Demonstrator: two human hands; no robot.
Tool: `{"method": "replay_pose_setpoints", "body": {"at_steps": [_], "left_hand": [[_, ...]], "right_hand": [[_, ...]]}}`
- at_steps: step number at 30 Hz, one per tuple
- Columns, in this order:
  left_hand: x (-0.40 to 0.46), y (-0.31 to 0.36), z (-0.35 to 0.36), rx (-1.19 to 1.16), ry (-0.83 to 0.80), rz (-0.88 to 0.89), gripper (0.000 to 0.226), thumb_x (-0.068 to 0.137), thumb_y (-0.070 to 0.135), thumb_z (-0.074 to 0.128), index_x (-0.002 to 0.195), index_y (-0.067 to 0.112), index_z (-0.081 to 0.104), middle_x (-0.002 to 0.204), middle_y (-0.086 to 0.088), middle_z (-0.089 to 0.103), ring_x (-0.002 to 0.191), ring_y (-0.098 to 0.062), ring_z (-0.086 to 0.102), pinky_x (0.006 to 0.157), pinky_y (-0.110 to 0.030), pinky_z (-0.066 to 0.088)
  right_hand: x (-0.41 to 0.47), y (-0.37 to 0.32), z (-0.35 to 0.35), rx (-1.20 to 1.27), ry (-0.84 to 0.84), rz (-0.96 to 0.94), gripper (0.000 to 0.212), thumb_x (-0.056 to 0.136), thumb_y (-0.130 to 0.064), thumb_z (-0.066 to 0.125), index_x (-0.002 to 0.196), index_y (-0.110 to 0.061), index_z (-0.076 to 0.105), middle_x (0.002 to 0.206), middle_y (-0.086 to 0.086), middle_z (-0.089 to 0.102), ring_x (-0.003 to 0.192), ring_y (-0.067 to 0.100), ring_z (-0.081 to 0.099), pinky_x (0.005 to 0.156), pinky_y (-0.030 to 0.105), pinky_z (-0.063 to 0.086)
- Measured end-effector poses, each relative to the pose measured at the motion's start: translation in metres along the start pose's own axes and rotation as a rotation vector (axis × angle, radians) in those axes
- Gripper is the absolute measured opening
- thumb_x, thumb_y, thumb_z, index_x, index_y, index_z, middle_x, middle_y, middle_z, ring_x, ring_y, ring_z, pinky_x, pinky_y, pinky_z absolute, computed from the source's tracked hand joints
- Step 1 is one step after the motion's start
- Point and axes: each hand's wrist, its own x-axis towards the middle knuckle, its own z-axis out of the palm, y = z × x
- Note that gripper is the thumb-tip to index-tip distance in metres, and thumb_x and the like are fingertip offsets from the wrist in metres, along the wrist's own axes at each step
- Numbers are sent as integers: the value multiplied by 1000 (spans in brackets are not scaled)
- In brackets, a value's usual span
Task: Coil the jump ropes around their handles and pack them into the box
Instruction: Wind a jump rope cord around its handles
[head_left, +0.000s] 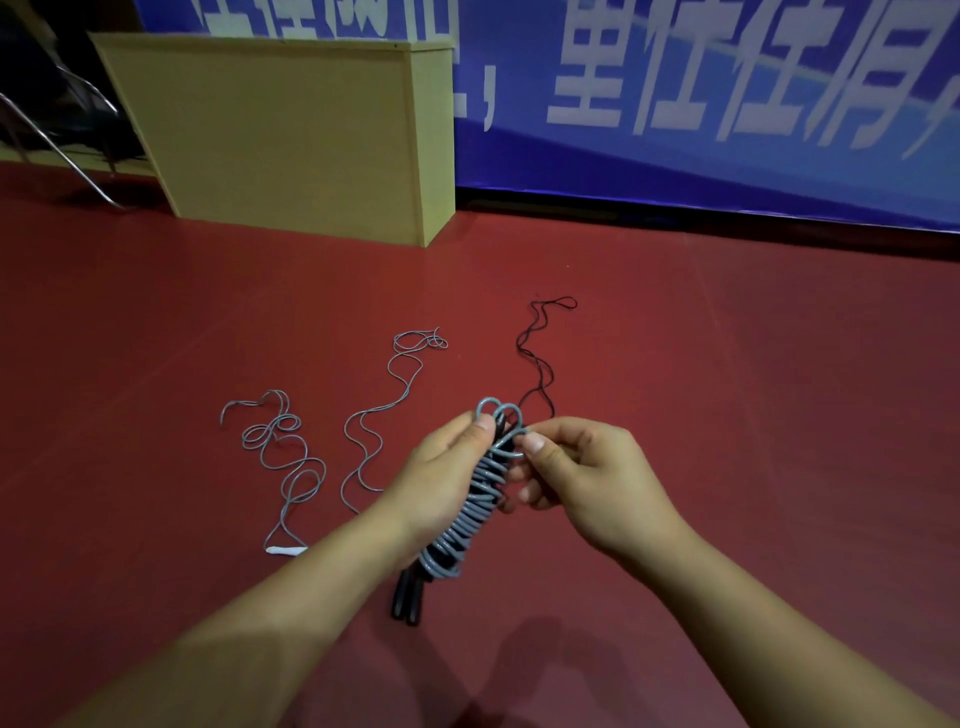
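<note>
A grey plastic-coated jump rope (470, 512), wound in tight turns round a pair of black cylindrical handles (406, 597), is held mid-frame above the dark red floor (727, 389). The left hand (441, 478) is wrapped round the bundle, thumb pressed near the top; its fingers are hidden behind the coil. The rope's end loop is pinched at 12 o'clock of the bundle by the right hand (582, 467), thumb & forefinger closed on it. Only the handles' lower ends are visible, at approx. 6 o'clock. Two loose grey ropes (363, 431) lie on the floor at 9–10 o'clock, one with a white handle (284, 551) partly hidden by the left forearm. A thin black rope (535, 353) lies at 12 o'clock; its near end is hidden behind the hands. A tan wooden box (291, 135) stands at 11 o'clock; its inside can't be seen.
</note>
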Motion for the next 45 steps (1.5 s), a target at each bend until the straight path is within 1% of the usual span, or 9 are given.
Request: {"method": "replay_pose_setpoints", "body": {"at_steps": [11,16,21,26,29,33,38,41,45], "left_hand": [[-1,-7,1,251,-90,-27,39,92,46,41,100,18,67,95,-6,69,89,-19,61,94,-55,47],[0,-4,8,446,29,22,49,88,47,34,92,6,60,83,-1,58,79,-13,50,86,-55,45],[0,-3,4,464,130,59,51,85,58,35,87,12,56,73,-3,56,69,-28,56,77,-57,49],[-2,1,5,484,115,88,58,81,65,40,87,9,57,70,-2,54,66,-26,56,73,-59,52],[-6,5,7,570,110,166,48,92,54,41,80,10,56,61,6,47,62,-31,59,67,-50,50],[-9,7,7,659,138,230,38,101,34,44,70,13,49,52,14,37,48,-4,43,53,-29,37],[-6,3,8,607,121,185,37,100,33,50,78,4,54,57,3,44,54,-22,67,56,-47,49],[-6,2,11,649,135,211,48,90,50,45,75,6,53,58,1,46,58,-33,61,58,-49,46],[-3,-2,10,769,140,213,40,101,40,43,81,13,63,59,6,52,57,-8,44,63,-37,43]], "right_hand": [[2,3,-9,-229,137,-53,18,95,-19,61,78,-17,67,60,-4,68,50,5,62,56,20,49],[3,6,-4,-285,154,-50,19,94,-25,60,77,-19,66,61,-6,68,51,6,61,61,29,51],[3,3,0,-144,158,15,24,94,-28,60,76,-13,64,59,-1,67,49,9,60,60,32,52],[4,-5,1,48,144,81,27,95,-22,59,72,-8,60,56,0,65,49,14,55,56,31,49],[4,-7,0,109,140,90,26,95,-21,61,71,-9,59,56,0,63,49,15,53,53,28,46],[4,-2,-5,50,166,50,19,91,-24,67,81,-10,58,60,0,60,51,14,57,50,30,49],[5,2,-6,-92,133,-42,8,92,-19,64,85,-15,65,56,-11,62,51,4,57,53,27,49],[5,5,-5,-223,149,-88,14,93,-24,62,79,-21,61,56,-12,62,54,4,58,58,27,49],[6,9,-4,-276,155,-104,16,94,-26,59,79,-23,56,60,-6,64,57,6,61,64,32,50]]}}
